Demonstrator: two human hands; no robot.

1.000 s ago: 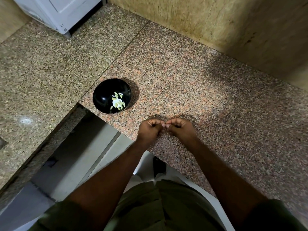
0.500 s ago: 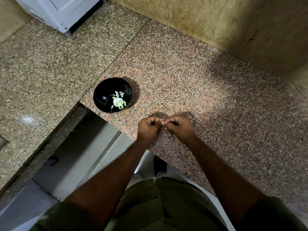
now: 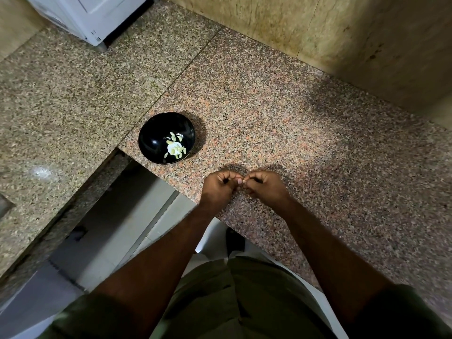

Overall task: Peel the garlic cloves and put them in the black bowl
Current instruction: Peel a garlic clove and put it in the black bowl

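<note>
The black bowl (image 3: 152, 135) sits on the granite counter near its front corner, with several pale peeled garlic cloves (image 3: 175, 146) inside. To the right of the bowl and nearer to me, my left hand (image 3: 219, 185) and my right hand (image 3: 265, 185) meet fingertip to fingertip above the counter edge. Both have curled fingers and pinch a small garlic clove (image 3: 241, 181) between them. Only a pale sliver of the clove shows; the fingers hide the remainder.
The speckled granite counter (image 3: 305, 133) spreads right and back to a beige wall (image 3: 330, 33). A white appliance (image 3: 90, 13) stands at the back left. The counter edge drops to the floor (image 3: 117, 216) below the bowl.
Both hands stayed together on the clove, with small finger movements. The bowl has not moved.
</note>
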